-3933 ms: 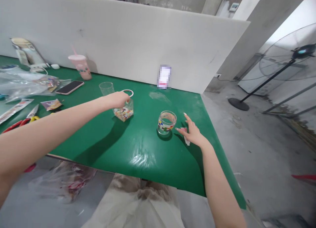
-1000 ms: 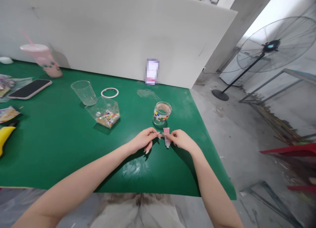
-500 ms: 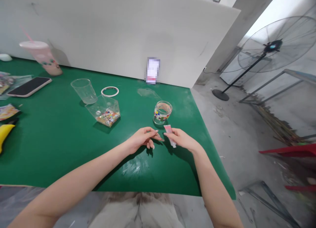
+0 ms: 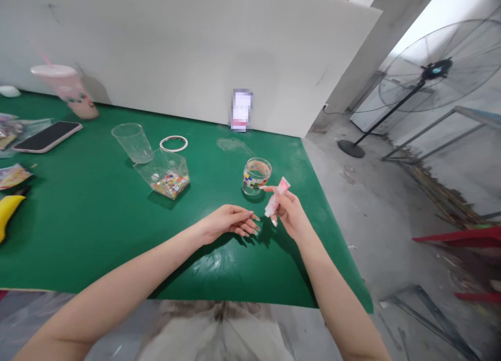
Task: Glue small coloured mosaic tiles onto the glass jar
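Note:
My right hand [image 4: 288, 212] is closed round a small pink tube [image 4: 277, 196], lifted off the green table [image 4: 97, 230] and tilted up to the right. Just behind it stands a short glass jar [image 4: 256, 175] with coloured mosaic squares stuck on its side. My left hand [image 4: 230, 224] rests low over the table to the left of the tube, fingers stretched toward it and loosely together, with nothing seen in them. Farther left, a tilted clear container [image 4: 166, 174] holds several coloured tiles.
An empty clear cup [image 4: 132, 142] and a white ring [image 4: 174, 143] sit behind the tile container. A phone [image 4: 47, 136], a pink drink cup [image 4: 72, 92] and packets lie at the far left. A white board backs the table. A standing fan [image 4: 430, 71] is on the floor right.
My right hand has lifted the pink tube off the table and tipped it upward. My left hand let go of the tube's end and flattened out over the table.

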{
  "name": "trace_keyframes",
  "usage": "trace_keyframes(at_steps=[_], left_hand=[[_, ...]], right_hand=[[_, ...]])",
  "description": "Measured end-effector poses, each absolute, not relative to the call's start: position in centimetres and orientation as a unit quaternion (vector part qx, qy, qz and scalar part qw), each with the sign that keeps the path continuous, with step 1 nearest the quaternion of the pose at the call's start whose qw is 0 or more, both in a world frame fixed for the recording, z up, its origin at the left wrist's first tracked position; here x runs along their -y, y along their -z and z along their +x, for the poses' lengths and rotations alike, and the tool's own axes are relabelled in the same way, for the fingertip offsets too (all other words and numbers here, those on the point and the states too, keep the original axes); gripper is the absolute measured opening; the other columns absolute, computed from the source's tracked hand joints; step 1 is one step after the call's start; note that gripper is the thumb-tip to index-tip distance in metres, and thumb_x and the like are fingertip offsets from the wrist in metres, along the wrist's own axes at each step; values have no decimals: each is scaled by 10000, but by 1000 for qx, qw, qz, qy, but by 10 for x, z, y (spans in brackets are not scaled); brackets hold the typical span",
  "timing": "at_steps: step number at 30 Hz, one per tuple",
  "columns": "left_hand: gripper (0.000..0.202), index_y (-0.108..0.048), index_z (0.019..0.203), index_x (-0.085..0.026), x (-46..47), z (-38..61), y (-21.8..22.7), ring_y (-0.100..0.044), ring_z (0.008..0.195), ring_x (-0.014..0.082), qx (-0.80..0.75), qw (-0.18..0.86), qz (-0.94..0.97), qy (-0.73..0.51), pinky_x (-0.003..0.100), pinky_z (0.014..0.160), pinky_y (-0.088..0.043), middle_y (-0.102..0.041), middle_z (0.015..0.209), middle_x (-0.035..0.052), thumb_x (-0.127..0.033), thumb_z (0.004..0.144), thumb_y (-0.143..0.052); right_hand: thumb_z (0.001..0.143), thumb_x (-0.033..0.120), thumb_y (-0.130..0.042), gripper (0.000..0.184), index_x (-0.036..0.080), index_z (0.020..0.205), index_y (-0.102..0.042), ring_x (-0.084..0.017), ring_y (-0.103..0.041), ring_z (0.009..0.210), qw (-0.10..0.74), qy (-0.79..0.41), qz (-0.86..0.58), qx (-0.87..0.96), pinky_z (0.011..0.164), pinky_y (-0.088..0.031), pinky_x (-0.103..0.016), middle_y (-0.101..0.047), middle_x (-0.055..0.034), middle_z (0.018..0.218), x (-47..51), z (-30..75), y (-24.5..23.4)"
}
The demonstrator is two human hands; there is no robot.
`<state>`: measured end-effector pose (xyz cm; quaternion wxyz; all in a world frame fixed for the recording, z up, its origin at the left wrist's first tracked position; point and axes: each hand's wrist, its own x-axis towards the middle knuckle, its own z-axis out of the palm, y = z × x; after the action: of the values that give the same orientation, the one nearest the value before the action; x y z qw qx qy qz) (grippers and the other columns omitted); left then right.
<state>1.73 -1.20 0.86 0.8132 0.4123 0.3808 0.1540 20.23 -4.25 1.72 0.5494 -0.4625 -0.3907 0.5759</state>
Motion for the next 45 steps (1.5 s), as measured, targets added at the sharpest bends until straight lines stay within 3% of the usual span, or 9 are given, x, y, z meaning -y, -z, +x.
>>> trace_keyframes(at_steps=[6, 13, 20, 29, 37, 45], left_hand=[[166, -716, 864, -99, 10, 15, -9, -673, 676, 98, -377, 820, 405, -148, 177, 609, -498, -747, 828, 99, -253, 800, -715], [154, -676, 801, -113, 11, 15, -7, -675, 674, 103, -376, 821, 398, -159, 163, 536, -479, -743, 816, 86, -265, 809, -702], [164, -730, 847, -106, 11, 15, -8, -615, 583, 66, -353, 830, 413, -128, 140, 487, -450, -740, 822, 90, -249, 767, -737], [162, -703, 712, -98, 14, 16, -6, -505, 471, 31, -354, 837, 383, -165, 122, 407, -381, -684, 668, 38, -247, 717, -767], [206, -623, 723, -112, 15, 20, -10, -587, 466, 58, -391, 840, 334, -173, 133, 395, -377, -665, 592, 28, -171, 900, -536], [184, -666, 773, -97, 14, 15, -15, -624, 535, 72, -358, 841, 378, -147, 145, 483, -449, -692, 639, 42, -270, 834, -672]], right_hand=[[676, 565, -708, 444, 179, 895, -698, -70, -461, 338, 554, -576, -456, 392, 333, -376, -188, -582, 47, 470, 41, 211, -15], [663, 515, -736, 402, 152, 829, -691, -54, -450, 327, 543, -574, -479, 383, 328, -337, -172, -560, 50, 450, 44, 202, -19], [627, 531, -745, 389, 162, 705, -650, -45, -398, 294, 533, -548, -516, 386, 295, -293, -172, -536, 55, 430, 45, 191, -17], [636, 547, -741, 408, 169, 782, -692, -62, -439, 307, 514, -559, -504, 412, 304, -323, -179, -583, 32, 444, 47, 189, -18], [688, 560, -719, 404, 163, 655, -652, -55, -417, 291, 540, -532, -507, 410, 297, -309, -175, -554, 32, 405, 46, 190, -15], [697, 529, -732, 374, 173, 669, -621, -49, -400, 294, 600, -504, -474, 401, 294, -305, -179, -550, 50, 434, 44, 187, -8]])
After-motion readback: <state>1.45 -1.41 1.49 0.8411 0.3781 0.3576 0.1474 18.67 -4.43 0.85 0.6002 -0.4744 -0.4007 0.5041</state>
